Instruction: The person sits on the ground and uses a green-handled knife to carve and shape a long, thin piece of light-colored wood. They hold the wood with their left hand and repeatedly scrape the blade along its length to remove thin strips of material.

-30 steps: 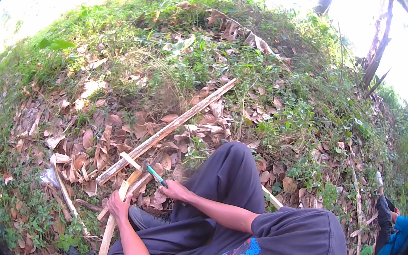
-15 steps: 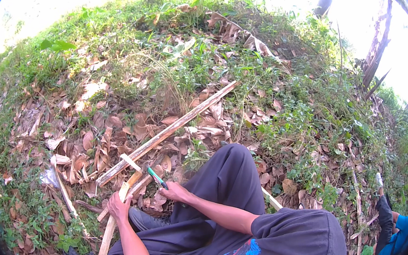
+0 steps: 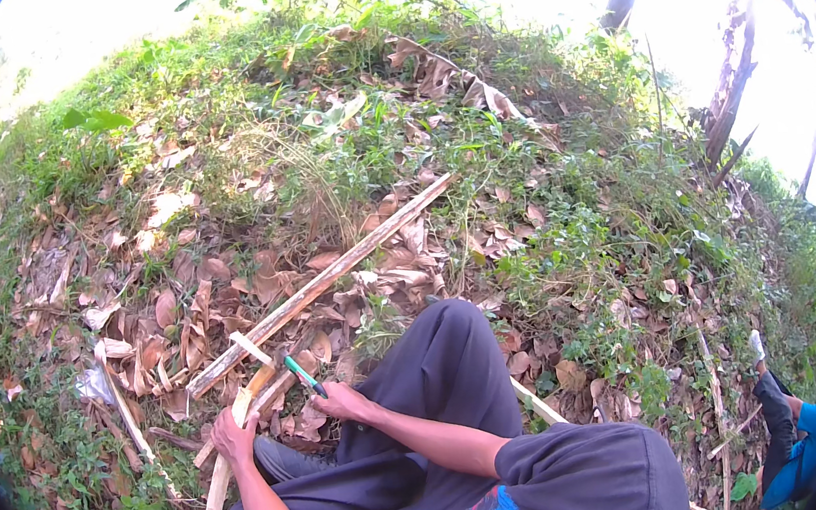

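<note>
Pale strip point(image 3: 215, 509) cropped below; tip of green tool point(image 3: 305, 375) seems indistinct.

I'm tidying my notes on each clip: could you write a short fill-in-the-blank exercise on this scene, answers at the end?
1. The left hand grips a pale strip.  The right hand holds a slim tool coloured mainly ____.
2. A long pole lies over dry leaves, mostly ____ in colour.
3. Another person, at lower right, wears a ____ top.

Missing words: green; brown; blue.
</note>
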A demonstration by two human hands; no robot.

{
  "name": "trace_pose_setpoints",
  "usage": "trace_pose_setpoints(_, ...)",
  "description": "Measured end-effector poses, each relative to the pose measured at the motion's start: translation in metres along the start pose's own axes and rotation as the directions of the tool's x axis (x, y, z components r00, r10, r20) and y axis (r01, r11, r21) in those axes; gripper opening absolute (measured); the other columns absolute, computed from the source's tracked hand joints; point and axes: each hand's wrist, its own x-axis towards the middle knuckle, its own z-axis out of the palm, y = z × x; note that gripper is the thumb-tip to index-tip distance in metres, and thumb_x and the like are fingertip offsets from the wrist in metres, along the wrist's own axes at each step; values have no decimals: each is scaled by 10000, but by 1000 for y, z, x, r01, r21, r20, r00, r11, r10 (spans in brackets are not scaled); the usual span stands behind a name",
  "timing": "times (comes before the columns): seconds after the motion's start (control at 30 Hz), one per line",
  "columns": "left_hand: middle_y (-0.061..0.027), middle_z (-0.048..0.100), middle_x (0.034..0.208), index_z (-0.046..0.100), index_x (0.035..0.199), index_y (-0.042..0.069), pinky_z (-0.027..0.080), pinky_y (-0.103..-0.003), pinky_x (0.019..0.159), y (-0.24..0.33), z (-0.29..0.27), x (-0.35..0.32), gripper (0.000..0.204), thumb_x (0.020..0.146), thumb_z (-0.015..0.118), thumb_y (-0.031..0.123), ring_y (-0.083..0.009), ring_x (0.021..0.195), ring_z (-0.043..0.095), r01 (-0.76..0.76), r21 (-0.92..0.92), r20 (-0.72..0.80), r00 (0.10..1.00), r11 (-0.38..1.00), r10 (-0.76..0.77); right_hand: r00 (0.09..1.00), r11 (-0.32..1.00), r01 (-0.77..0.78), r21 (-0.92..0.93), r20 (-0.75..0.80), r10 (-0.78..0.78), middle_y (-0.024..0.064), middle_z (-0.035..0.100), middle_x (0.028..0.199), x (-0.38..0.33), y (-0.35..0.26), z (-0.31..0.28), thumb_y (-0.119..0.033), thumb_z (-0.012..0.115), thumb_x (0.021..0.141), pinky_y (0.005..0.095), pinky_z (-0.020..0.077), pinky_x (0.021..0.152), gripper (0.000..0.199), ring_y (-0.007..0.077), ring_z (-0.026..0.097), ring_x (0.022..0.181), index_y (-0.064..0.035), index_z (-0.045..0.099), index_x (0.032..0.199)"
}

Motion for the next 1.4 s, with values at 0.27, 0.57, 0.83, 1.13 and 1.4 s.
trace_pose_setpoints(0.27,-140,670,1073,626,1115,42,453,-455,931,5,1,4,621,701,807,468,-335,1048,617,-9,-18,11,1000,1000,10,1000,1000,-2,24,-8,2,213,572,644,7,9,0,-365,546,926,489,462,632,408,327,601,620,33,533,836)
trace_pose_setpoints(0.57,-136,669,1149,632,1157,38,444,-459,963,2,-1,0,654,711,797,487,-329,1091,611,36,-16,99,994,999,-34,999,1000,18,16,-27,-17,219,581,670,3,10,4,-360,544,921,491,468,654,395,334,602,648,30,532,860)
trace_pose_setpoints(0.83,-127,669,1159,640,1151,38,444,-461,969,7,-3,3,627,704,816,441,-321,1104,610,36,-43,65,997,998,-33,1000,999,10,44,-21,-9,198,562,633,5,7,-1,-354,547,908,473,465,621,402,296,587,603,32,517,799)
trace_pose_setpoints(1.13,-115,674,1153,646,1147,55,448,-457,960,3,-2,2,619,697,820,442,-312,1100,612,58,-37,96,994,998,-54,999,999,-35,30,7,35,294,622,722,-7,-13,-12,-341,564,917,513,486,678,410,425,664,726,58,560,823)
trace_pose_setpoints(1.4,-126,677,1137,651,1134,51,448,-459,955,4,-1,4,601,708,809,446,-323,1087,615,42,-72,92,995,997,-35,1000,1000,-19,23,-24,20,205,578,634,0,1,-6,-368,551,913,476,474,607,416,297,611,603,37,532,820)
